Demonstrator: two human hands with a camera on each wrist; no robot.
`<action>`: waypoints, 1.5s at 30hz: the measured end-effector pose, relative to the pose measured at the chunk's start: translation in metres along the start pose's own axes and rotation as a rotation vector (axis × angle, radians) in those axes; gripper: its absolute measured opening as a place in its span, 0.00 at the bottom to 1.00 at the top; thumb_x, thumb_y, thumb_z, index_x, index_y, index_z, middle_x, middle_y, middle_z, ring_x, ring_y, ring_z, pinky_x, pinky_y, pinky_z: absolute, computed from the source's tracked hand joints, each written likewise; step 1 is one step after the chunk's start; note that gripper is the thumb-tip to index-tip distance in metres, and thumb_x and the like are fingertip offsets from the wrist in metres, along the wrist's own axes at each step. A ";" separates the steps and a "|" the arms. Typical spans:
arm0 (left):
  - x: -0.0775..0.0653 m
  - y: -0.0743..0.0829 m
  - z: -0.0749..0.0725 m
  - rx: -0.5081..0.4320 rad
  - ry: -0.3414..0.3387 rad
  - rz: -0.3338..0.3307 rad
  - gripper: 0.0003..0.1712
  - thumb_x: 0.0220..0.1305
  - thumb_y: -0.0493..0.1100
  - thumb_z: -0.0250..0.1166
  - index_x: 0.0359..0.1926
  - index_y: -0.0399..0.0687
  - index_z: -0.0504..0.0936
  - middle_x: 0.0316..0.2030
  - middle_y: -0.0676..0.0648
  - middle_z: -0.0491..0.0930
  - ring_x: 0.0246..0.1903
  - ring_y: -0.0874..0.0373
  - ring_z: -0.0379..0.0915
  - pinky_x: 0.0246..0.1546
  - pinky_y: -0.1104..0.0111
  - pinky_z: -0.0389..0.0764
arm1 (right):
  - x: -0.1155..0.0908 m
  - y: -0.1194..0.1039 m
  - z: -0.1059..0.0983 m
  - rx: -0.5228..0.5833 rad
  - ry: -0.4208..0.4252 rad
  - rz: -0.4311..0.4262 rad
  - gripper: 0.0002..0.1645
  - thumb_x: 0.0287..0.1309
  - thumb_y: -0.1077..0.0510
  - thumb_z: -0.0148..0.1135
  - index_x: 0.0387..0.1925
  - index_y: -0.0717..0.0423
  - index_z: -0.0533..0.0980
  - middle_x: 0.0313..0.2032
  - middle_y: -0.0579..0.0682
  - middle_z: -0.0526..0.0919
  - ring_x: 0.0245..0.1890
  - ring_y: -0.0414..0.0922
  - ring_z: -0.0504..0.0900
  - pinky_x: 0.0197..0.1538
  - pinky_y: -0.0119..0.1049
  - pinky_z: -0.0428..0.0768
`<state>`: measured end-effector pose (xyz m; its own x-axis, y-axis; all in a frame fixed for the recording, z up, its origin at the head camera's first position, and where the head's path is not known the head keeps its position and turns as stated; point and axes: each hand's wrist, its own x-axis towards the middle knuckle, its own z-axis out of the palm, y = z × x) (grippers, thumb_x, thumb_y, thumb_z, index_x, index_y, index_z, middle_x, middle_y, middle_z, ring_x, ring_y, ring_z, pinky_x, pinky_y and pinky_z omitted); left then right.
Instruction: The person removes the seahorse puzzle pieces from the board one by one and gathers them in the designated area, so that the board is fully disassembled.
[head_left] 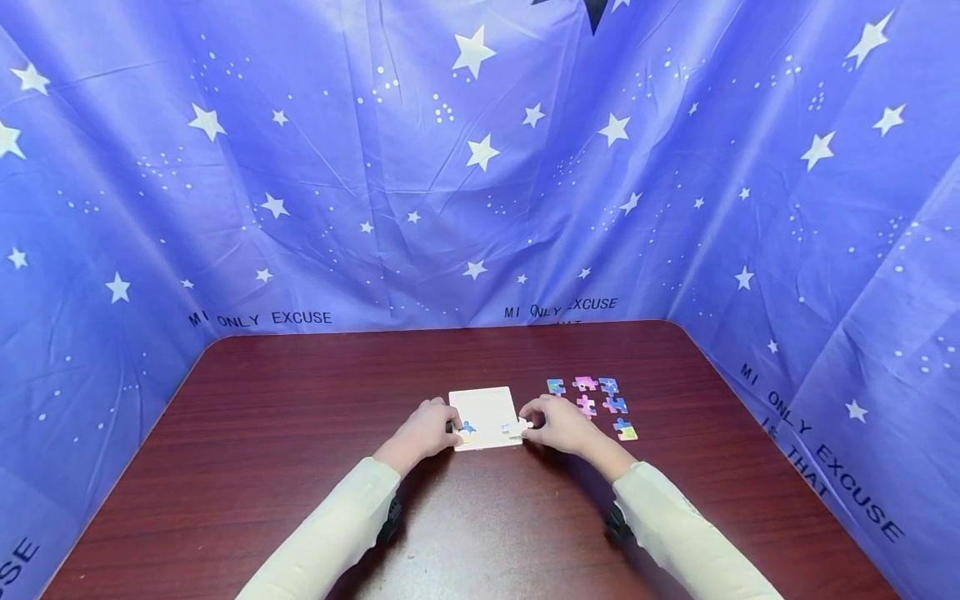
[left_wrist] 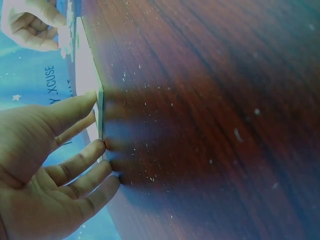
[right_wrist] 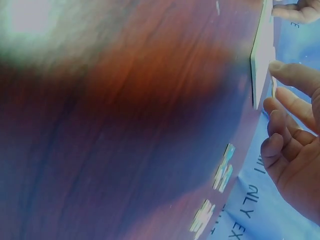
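A white square puzzle board [head_left: 480,407] lies flat on the dark red table. My left hand [head_left: 429,428] grips its left edge near the front corner, thumb over the top and fingers at the side. Just beside that thumb, a small blue patch [head_left: 468,427] shows on the board. At the opposite edge, my right hand [head_left: 564,423] pinches a pale puzzle piece [head_left: 522,425] between thumb and fingers, low over the front right corner. In the right wrist view, the piece is mostly hidden edge-on behind the fingertips [right_wrist: 278,68].
Several loose puzzle pieces, among them a pink one [head_left: 586,383], a blue one [head_left: 616,405] and a blue-and-yellow one [head_left: 626,430], lie right of the board. Beyond the table [head_left: 337,367] hangs a blue star-patterned curtain [head_left: 420,167].
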<state>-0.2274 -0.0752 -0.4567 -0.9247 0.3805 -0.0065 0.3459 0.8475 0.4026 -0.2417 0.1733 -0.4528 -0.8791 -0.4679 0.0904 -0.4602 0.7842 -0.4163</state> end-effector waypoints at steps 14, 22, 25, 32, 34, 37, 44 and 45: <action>0.000 -0.001 0.000 -0.014 -0.009 -0.017 0.06 0.52 0.42 0.70 0.31 0.47 0.82 0.32 0.49 0.73 0.35 0.52 0.66 0.40 0.62 0.72 | -0.008 0.014 -0.008 0.026 0.000 0.032 0.12 0.46 0.55 0.70 0.35 0.54 0.81 0.25 0.43 0.77 0.25 0.35 0.71 0.30 0.29 0.71; 0.000 -0.001 0.000 -0.017 -0.005 -0.009 0.06 0.51 0.42 0.70 0.31 0.47 0.82 0.32 0.48 0.73 0.35 0.52 0.66 0.41 0.62 0.72 | -0.015 0.021 -0.014 0.009 0.009 0.024 0.12 0.45 0.55 0.70 0.33 0.54 0.80 0.24 0.43 0.76 0.24 0.34 0.69 0.29 0.27 0.68; 0.000 0.000 0.000 -0.020 -0.010 -0.013 0.06 0.52 0.42 0.70 0.31 0.47 0.82 0.33 0.48 0.73 0.36 0.52 0.66 0.41 0.62 0.72 | -0.018 0.024 -0.017 -0.019 0.020 0.023 0.12 0.44 0.55 0.71 0.33 0.53 0.80 0.25 0.43 0.76 0.24 0.34 0.69 0.29 0.28 0.68; 0.000 0.000 -0.001 -0.011 -0.009 -0.008 0.07 0.51 0.42 0.70 0.32 0.46 0.83 0.33 0.48 0.74 0.37 0.51 0.67 0.42 0.61 0.72 | -0.025 0.031 -0.025 -0.048 0.030 0.022 0.13 0.44 0.55 0.71 0.34 0.54 0.80 0.25 0.43 0.75 0.26 0.36 0.70 0.30 0.29 0.68; 0.000 0.000 0.000 -0.012 -0.007 -0.005 0.08 0.51 0.42 0.71 0.32 0.46 0.83 0.33 0.48 0.74 0.37 0.50 0.67 0.42 0.61 0.73 | -0.028 0.033 -0.027 -0.050 0.027 0.028 0.13 0.44 0.55 0.71 0.34 0.54 0.80 0.26 0.44 0.76 0.26 0.36 0.70 0.31 0.29 0.69; 0.001 0.000 0.000 -0.016 -0.007 -0.005 0.08 0.51 0.42 0.71 0.32 0.46 0.83 0.33 0.47 0.74 0.37 0.50 0.68 0.43 0.60 0.73 | -0.031 0.037 -0.030 -0.032 0.022 0.031 0.13 0.44 0.56 0.70 0.34 0.55 0.79 0.26 0.44 0.76 0.26 0.37 0.71 0.31 0.29 0.70; 0.000 0.001 -0.001 -0.004 -0.009 0.000 0.08 0.51 0.42 0.71 0.32 0.46 0.83 0.33 0.47 0.75 0.37 0.50 0.68 0.43 0.61 0.73 | -0.037 0.045 -0.038 -0.012 0.017 0.023 0.12 0.44 0.58 0.70 0.33 0.57 0.79 0.25 0.44 0.76 0.26 0.37 0.72 0.31 0.29 0.71; 0.000 0.001 -0.001 -0.002 -0.009 0.000 0.08 0.51 0.42 0.71 0.32 0.46 0.83 0.34 0.47 0.75 0.37 0.50 0.68 0.43 0.61 0.73 | -0.038 0.046 -0.038 -0.023 0.016 0.023 0.12 0.44 0.58 0.70 0.33 0.57 0.79 0.24 0.43 0.76 0.26 0.37 0.71 0.31 0.29 0.70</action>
<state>-0.2269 -0.0746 -0.4551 -0.9234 0.3836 -0.0144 0.3454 0.8467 0.4047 -0.2345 0.2426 -0.4411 -0.8911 -0.4435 0.0959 -0.4428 0.8036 -0.3978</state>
